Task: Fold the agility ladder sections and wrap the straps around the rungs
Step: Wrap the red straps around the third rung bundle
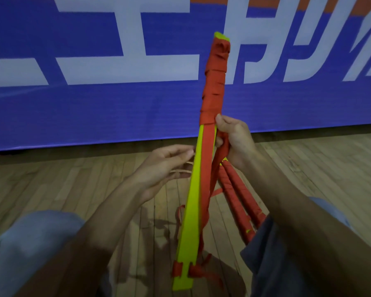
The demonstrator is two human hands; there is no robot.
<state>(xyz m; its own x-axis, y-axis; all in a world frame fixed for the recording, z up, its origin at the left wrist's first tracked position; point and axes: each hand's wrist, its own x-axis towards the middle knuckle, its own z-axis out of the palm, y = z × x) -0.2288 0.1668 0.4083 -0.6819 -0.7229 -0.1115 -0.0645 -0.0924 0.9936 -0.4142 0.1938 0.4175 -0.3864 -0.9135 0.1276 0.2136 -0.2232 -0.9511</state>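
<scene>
Holding the rungs (pixel 193 206) upright over the floor (pixel 94 185), in front of the blue banner (pixel 94 108). Top half bound tight in red strap (pixel 214 82); below that, bare yellow with loose strap trailing down. Clamping with the right hand (pixel 236 140) just under the wraps, fingers curled round rungs and strap. Reaching in with the left hand (pixel 161 170), fingers relaxed, tips at the yellow edge, gripping nothing. Lying on the floor behind: two wrapped bundles (pixel 238 198).

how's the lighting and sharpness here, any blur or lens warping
Head view: dim, forearms dark; left hand slightly motion-blurred, right hand gripping the red fabric strap sharper; yellow plastic rungs look vivid; blue banner lower edge bows from wide-angle distortion.
</scene>
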